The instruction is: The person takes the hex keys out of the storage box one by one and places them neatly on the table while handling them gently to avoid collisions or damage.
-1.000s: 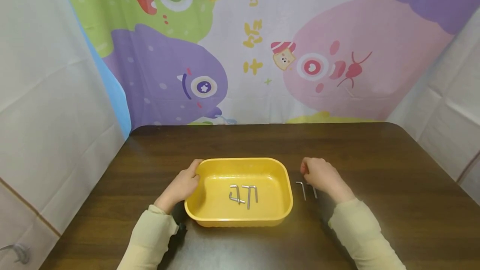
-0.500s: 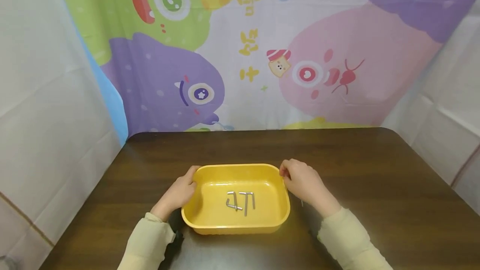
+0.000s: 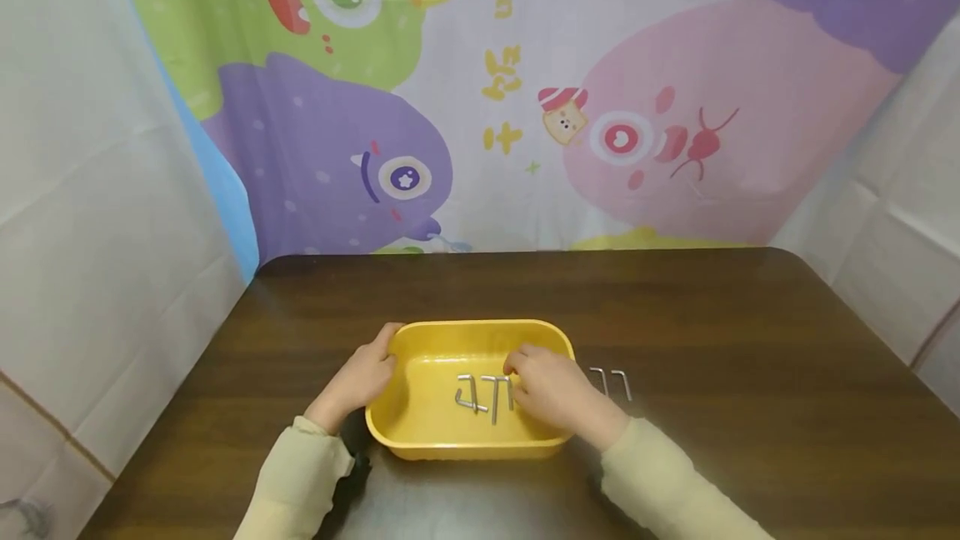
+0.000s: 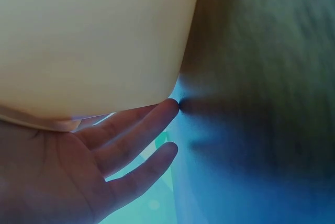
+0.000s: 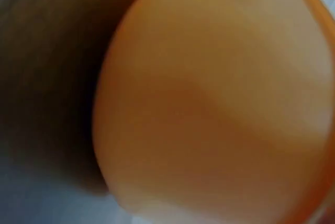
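The yellow plastic basin's [image 3: 468, 445] raised walls obstruct sideways passage; its top is open. The left hand [image 3: 365, 377] blocks its left end, the right hand [image 3: 551, 386] its right. 4 L-shaped hex keys [image 3: 494, 402] lie mid-floor inside it; 2 more hex keys [image 3: 627, 387] lie just right of it. Behind it, tabletop [image 3: 480, 286] gives passage up to the cartoon curtain [image 3: 517, 207].

place: screened indoor nook, kind unclear | cartoon-monster backdrop [image 3: 495, 207] | pale side hangings [image 3: 97, 140] | dark wood-grain table [image 3: 705, 315]
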The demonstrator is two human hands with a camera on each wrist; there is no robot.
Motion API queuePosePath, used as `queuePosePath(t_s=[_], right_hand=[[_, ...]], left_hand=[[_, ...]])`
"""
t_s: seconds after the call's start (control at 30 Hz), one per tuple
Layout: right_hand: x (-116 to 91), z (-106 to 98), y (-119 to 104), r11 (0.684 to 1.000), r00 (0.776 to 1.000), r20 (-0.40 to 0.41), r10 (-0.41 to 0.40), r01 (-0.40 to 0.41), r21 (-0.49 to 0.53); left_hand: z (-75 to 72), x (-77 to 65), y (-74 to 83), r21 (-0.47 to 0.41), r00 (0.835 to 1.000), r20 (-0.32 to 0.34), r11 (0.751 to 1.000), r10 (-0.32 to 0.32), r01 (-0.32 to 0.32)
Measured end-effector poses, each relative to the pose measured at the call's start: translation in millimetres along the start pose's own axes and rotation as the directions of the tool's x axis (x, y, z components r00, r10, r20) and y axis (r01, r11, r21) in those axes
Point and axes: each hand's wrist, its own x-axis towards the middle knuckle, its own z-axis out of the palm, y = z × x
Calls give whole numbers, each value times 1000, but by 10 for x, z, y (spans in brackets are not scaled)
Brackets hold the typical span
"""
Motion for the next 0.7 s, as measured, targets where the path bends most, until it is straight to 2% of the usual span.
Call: queuePosePath(t_s=[0.3, 0.57, 0.7], right_hand=[[10, 165, -25, 999, 997, 82, -12, 15, -32], [9, 175, -10, 998, 987, 157, -27, 36, -59], [-1, 180, -15, 998, 987, 157, -27, 34, -46]], left_hand=[[-17, 25, -14, -2, 1000, 2, 1000, 3, -3], [-15, 28, -8, -1, 1000, 0, 1000, -1, 1], [-15, 6, 0, 6, 1000, -7, 1000, 3, -3]])
